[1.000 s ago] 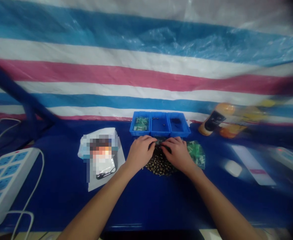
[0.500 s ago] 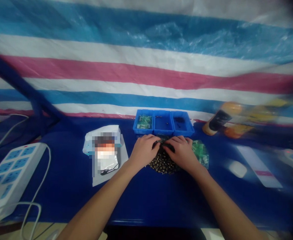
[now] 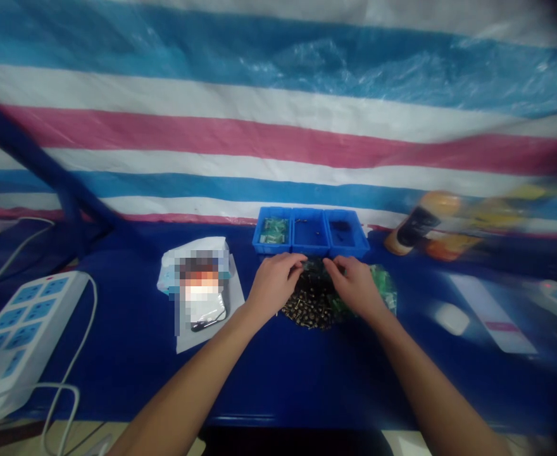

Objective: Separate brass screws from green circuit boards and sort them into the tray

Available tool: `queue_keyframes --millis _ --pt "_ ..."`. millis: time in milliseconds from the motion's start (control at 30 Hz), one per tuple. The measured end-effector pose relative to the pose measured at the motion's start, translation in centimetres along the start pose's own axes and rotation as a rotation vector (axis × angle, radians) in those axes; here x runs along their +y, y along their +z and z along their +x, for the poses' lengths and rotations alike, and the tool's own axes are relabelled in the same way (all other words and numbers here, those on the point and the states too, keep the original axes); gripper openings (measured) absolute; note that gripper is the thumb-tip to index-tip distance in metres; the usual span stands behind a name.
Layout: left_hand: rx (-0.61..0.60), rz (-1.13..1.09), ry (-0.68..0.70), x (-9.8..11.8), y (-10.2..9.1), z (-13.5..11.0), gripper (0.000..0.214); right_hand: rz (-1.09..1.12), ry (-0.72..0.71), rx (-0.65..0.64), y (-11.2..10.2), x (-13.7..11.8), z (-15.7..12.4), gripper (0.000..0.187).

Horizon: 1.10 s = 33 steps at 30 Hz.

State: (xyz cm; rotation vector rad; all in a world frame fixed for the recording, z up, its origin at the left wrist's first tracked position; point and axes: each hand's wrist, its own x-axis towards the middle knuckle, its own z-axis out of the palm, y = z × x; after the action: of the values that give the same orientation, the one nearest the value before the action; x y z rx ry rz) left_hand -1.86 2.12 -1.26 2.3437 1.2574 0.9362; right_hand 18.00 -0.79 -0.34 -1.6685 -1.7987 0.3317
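Our left hand (image 3: 275, 278) sits with its fingers curled and its thumb brought near them, at the left side of a small dark piece of plastic (image 3: 313, 266). Our right hand (image 3: 357, 288) is bent in the same way at the other side; we cannot tell whether either hand is closed on the plastic, since the fingertips are dim. The plastic lies between our two hands, above the far edge of a heap of small brass-coloured metal parts (image 3: 309, 309) on the blue table (image 3: 302, 373).

Just beside our right hand, partly behind it, we see green plastic packets (image 3: 387, 288). Beyond our hands stand three blue bins (image 3: 311, 249) side by side: the left one holds more green packets, the middle one a few small pieces, the right one something dark.

Farther to the left we have a white paper (image 3: 233, 303) under a partly pixelated item, then a white power strip (image 3: 34, 326). To the right are a blurred bottle (image 3: 412, 226) and a rounded white object (image 3: 451, 319). A striped tarp (image 3: 259, 139) hangs behind the table.
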Motion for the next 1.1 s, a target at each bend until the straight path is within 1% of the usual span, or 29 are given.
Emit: queue_keyframes --millis 100,167,233,333,533,633,733,800,833,933,1033,1100 --pt "-0.004 -0.119 -0.003 0.3 -0.2 0.1 0.016 0.214 0.125 -0.004 -0.2 -0.1 0.1 0.048" --pt "-0.017 -0.152 -0.018 0.5 -0.4 0.1 0.011 0.288 0.174 0.029 -0.4 0.0 0.1 0.049" --pt "-0.028 -0.144 -0.041 0.6 -0.6 0.2 0.010 0.337 0.209 0.067 -0.5 0.2 0.3 0.049" --pt "-0.010 -0.132 -0.077 0.6 -0.9 0.3 0.012 0.443 0.284 0.115 -0.5 0.7 0.6 0.048" --pt "0.017 -0.133 -0.120 0.6 -1.1 0.3 0.011 0.756 0.503 0.199 -0.4 1.9 1.3 0.042" --pt "0.042 -0.121 -0.108 0.6 -1.0 0.3 0.009 0.864 0.552 0.243 -0.5 2.0 1.5 0.038" --pt "0.045 -0.123 -0.070 0.6 -0.8 0.2 0.008 0.920 0.548 0.276 -0.6 2.0 1.6 0.040" --pt "0.033 -0.128 -0.051 0.5 -0.6 0.2 0.012 0.846 0.496 0.254 -0.5 2.1 1.6 0.043" --pt "0.028 -0.125 -0.045 0.5 -0.5 0.2 0.014 0.765 0.449 0.229 -0.4 2.1 1.5 0.040" --pt "0.026 -0.054 -0.030 0.3 -0.3 0.1 0.020 0.415 0.229 0.125 -0.1 2.0 1.1 0.028" --pt "0.003 0.079 -0.026 0.0 0.0 0.0 0.024 0.034 -0.022 0.020 0.5 1.6 0.5 0.023" --pt "-0.021 0.142 -0.030 -0.1 0.1 -0.1 0.025 -0.171 -0.107 -0.009 1.0 1.4 0.2 0.024"
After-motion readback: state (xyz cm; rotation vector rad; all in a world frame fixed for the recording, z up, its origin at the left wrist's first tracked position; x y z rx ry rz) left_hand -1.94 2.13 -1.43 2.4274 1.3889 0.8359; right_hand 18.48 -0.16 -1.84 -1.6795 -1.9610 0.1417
